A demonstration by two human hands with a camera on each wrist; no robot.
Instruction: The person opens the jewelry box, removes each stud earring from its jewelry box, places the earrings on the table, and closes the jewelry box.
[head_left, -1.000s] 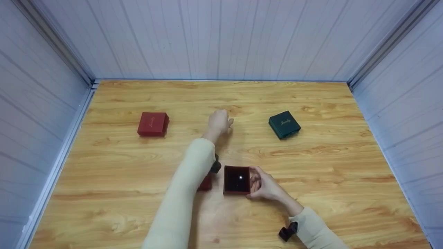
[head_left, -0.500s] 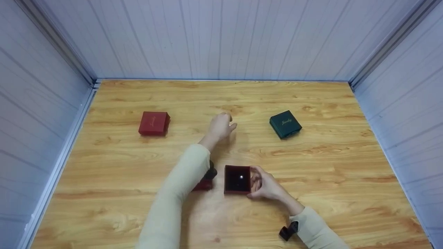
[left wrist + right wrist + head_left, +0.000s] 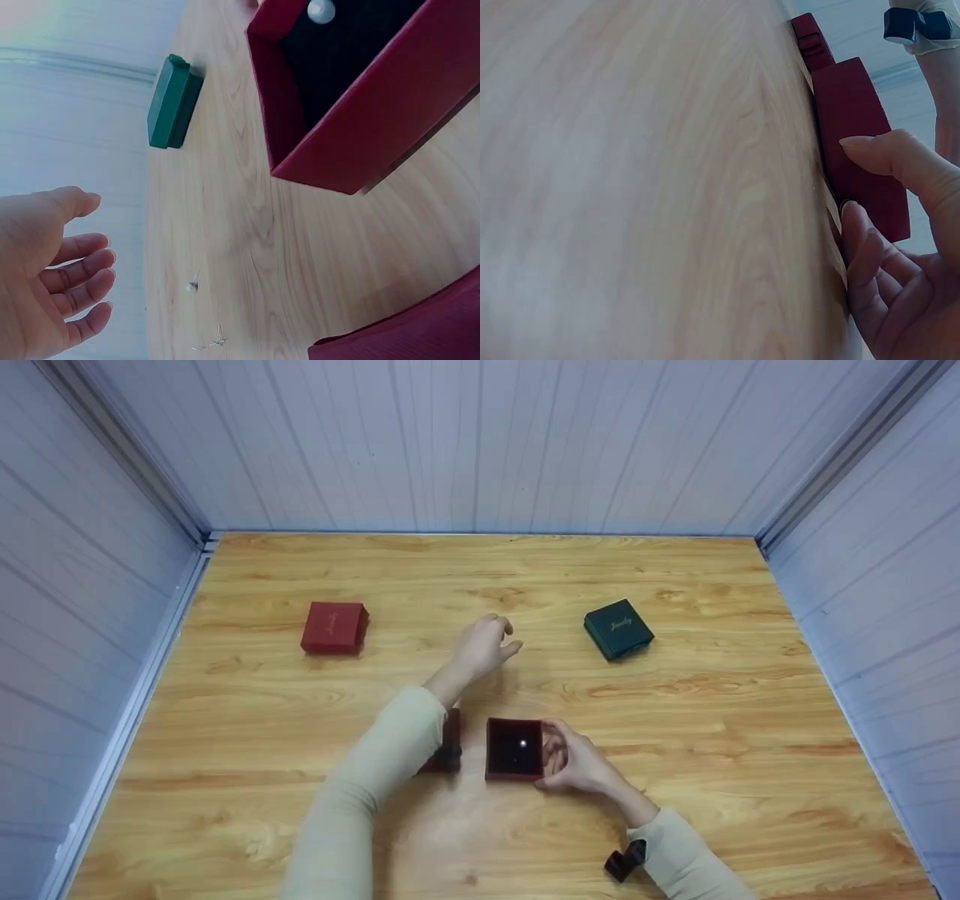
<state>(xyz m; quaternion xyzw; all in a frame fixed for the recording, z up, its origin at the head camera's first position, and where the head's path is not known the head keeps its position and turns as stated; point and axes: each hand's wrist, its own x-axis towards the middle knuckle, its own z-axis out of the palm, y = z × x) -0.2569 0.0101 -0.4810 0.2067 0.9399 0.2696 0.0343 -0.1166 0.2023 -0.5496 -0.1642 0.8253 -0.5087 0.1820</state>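
An uncovered red jewelry box (image 3: 488, 750) with a dark lining sits at the front middle. One white pearl (image 3: 321, 10) lies inside it. My right hand (image 3: 574, 761) holds the box by its right side, thumb at the near corner and fingers along the far one; in the right wrist view the thumb presses on the red wall (image 3: 855, 97). Beyond the box, over the table, my left hand (image 3: 480, 649) has loosely bent fingers, with nothing in them in the left wrist view. Small silvery pieces of jewelry (image 3: 218, 336) lie on the table there, one with a pearl (image 3: 193, 286).
A red part (image 3: 452, 735), like a box lid, lies left of the uncovered box, partly under my left forearm. A closed red jewelry box (image 3: 334, 628) stands at the back left, a green one (image 3: 619, 630) at the back right. Pale panel walls (image 3: 480, 450) border the wooden table.
My left hand has drawn back a little and to the right, its thumb and fingers spreading. The forearm has swung left, uncovering more of the red part. The right hand stays on the box.
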